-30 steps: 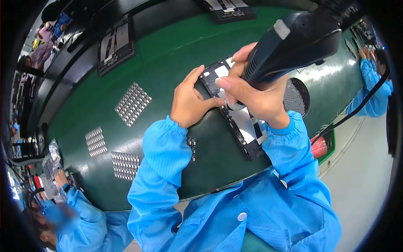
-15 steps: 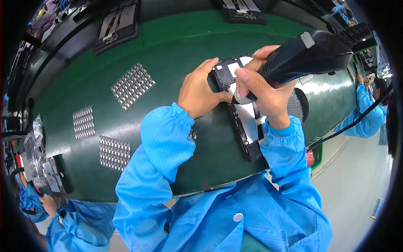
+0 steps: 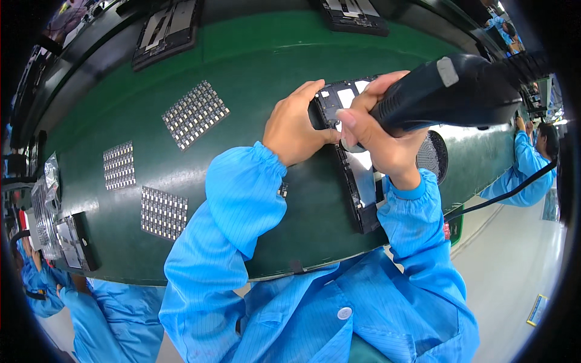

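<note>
In front of me a long, black-framed electronic device (image 3: 365,184), like an opened tablet with silver and white panels inside, lies slanted on the green bench. My left hand (image 3: 295,130) grips its left edge, thumb resting on the frame. My right hand (image 3: 393,145) is closed round a black corded electric screwdriver (image 3: 448,91), its nose pointing down at the device beside my left thumb. The tip and whatever it touches are hidden by my fingers. A black round dish (image 3: 433,158) with small parts sits just right of my right wrist.
Several sheets of small boards (image 3: 195,115) lie on the green bench (image 3: 242,72) to the left. Similar devices (image 3: 166,36) rest on the far ledge. Another device (image 3: 74,242) lies at the left end beside clear plastic. Co-workers in blue sleeves (image 3: 121,308) sit left and right. A black cable (image 3: 502,193) hangs at right.
The view has shifted slightly. The screwdriver's back end has swung a little lower and to the right, while both hands keep their holds. The co-worker's hand at lower left has moved.
</note>
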The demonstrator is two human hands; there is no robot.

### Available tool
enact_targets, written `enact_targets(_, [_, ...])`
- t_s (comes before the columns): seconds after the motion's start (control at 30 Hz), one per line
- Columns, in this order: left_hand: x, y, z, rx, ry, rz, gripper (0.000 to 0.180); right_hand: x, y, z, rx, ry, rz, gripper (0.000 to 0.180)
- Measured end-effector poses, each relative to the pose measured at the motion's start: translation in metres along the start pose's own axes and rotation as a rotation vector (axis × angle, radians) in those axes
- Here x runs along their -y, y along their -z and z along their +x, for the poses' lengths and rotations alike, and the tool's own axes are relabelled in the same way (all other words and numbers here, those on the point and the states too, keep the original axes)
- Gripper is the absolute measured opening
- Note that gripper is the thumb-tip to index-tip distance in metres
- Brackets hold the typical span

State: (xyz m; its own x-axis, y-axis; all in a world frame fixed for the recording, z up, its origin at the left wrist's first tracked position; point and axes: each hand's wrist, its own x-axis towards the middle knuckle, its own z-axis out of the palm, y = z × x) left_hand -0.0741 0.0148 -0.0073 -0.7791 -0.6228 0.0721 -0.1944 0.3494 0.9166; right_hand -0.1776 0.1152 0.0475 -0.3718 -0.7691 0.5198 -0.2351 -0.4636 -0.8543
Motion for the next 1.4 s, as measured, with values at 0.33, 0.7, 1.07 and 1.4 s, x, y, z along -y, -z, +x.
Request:
enact_targets(0.33, [0.007,0.005,-0.025,-0.059,-0.144,-0.147,0.055,0.005,-0.001,0.007,-0.037,0.031,0.113,0.033])
enact_targets(0.7, [0.002,-0.003,-0.048,-0.034,-0.265,0.014,0.024,0.008,0.001,0.01,0.147,0.133,-0.001,0.04])
enact_targets(1.07, [0.002,-0.008,-0.046,-0.055,-0.251,-0.011,0.015,0.01,0.007,0.014,0.144,0.217,-0.058,0.04])
enact_targets(1.4, [0.002,-0.006,-0.048,-0.069,-0.204,-0.073,0.013,0.009,0.008,0.016,0.146,0.239,-0.026,0.04])
